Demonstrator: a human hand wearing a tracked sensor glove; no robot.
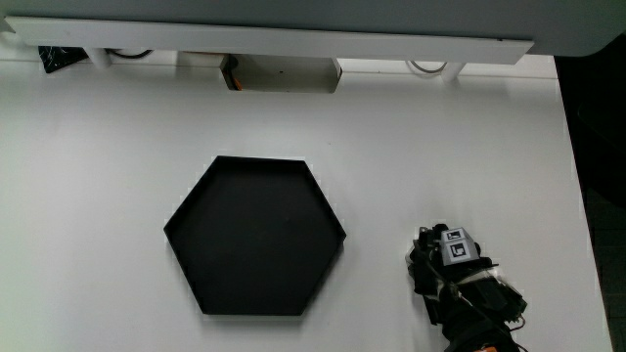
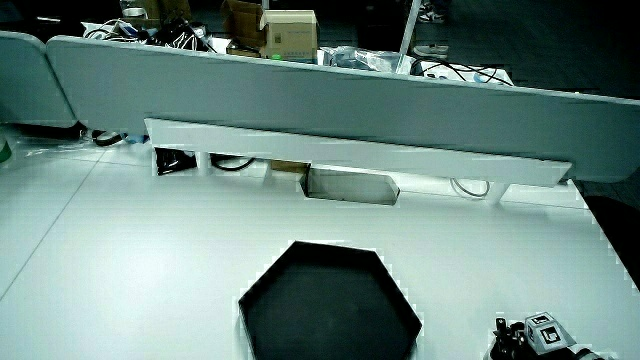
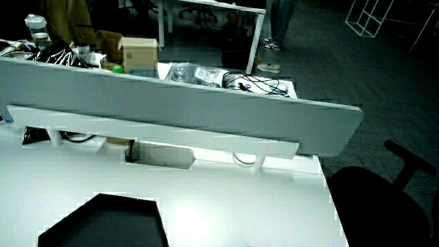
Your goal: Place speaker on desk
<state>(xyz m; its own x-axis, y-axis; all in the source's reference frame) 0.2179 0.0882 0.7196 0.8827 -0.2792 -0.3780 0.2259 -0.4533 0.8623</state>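
White table (image 1: 117, 176), bare apart from a black hexagonal tray (image 1: 254, 238) at its middle, empty. Beside the tray, nearer the person, the hand (image 1: 455, 279) low over the table. Grip: cannot tell. No speaker seen in any view.

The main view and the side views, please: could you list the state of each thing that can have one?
Hexagonal black tray: flat on the table, holds nothing.
Hand: beside the tray, near the table's edge closest to the person; patterned cube facing up.
Table: white, bears the tray.
Speaker: not visible in any view.
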